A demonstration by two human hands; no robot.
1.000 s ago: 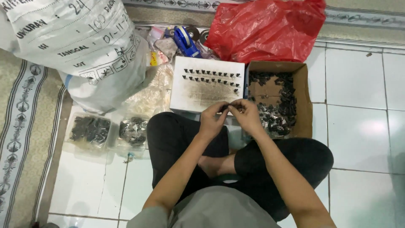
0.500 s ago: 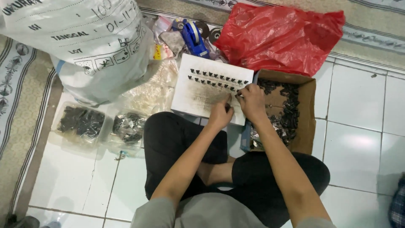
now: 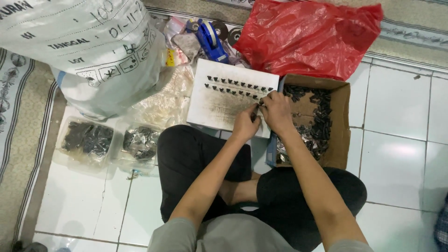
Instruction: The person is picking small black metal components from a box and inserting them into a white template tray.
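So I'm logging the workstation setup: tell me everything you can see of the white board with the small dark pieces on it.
The white board is a flat, rectangular slab, foam-like by its look, with grey smudges. It lies on the tiled floor in front of the person's knees, beside the cardboard box. Two rows of small dark pieces stand along its far part. Both hands, left hand and right hand, rest at its right edge.

Red plastic bag (image 3: pixel 308 37), white sack (image 3: pixel 88 51), blue tape dispenser (image 3: pixel 211 39).
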